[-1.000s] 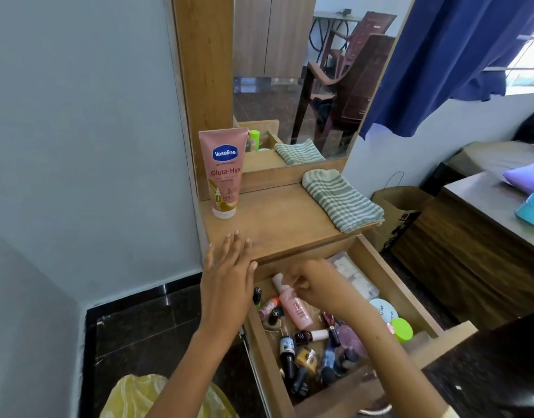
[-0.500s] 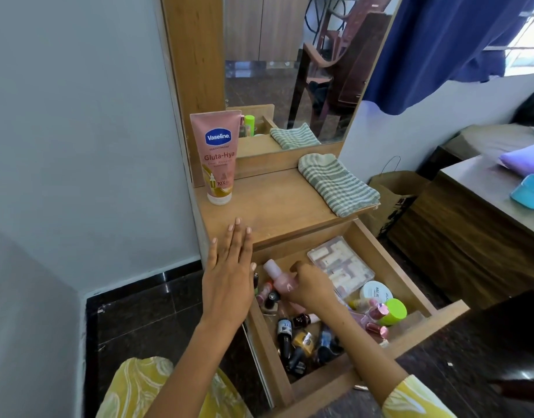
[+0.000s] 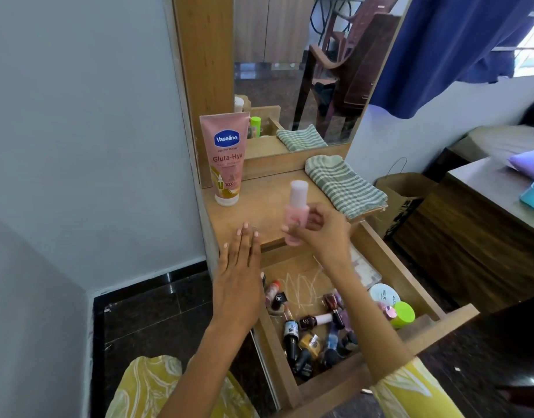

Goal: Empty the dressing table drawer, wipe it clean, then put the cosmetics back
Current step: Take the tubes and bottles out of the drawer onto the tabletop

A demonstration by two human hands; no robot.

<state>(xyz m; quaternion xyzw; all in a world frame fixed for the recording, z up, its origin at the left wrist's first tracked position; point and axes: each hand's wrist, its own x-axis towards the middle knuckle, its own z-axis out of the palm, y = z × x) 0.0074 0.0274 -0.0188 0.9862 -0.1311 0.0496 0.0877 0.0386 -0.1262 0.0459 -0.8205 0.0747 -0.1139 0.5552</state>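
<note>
My right hand (image 3: 323, 229) grips a small pink bottle (image 3: 296, 211) with a pale pink cap, held upright above the front edge of the dressing table top (image 3: 268, 206). My left hand (image 3: 240, 276) lies flat, fingers together, on the table's front left corner. The wooden drawer (image 3: 416, 288) below is pulled out. Inside it lie several nail polish bottles (image 3: 315, 321), lipsticks (image 3: 273, 289), a white round tin (image 3: 383, 292), a green-lidded jar (image 3: 404, 313) and a clear compartment box (image 3: 364, 267), partly hidden by my right arm.
A pink Vaseline tube (image 3: 226, 158) stands at the table's back left. A folded green striped cloth (image 3: 344, 184) lies at its right. The mirror (image 3: 305, 70) rises behind. A paper bag (image 3: 404, 197) and a dark wooden cabinet (image 3: 477, 236) stand to the right. White scribbles mark the drawer floor.
My right hand has lifted the pink bottle out of the drawer and up over the table's front edge. My left hand has stayed flat on the table corner.
</note>
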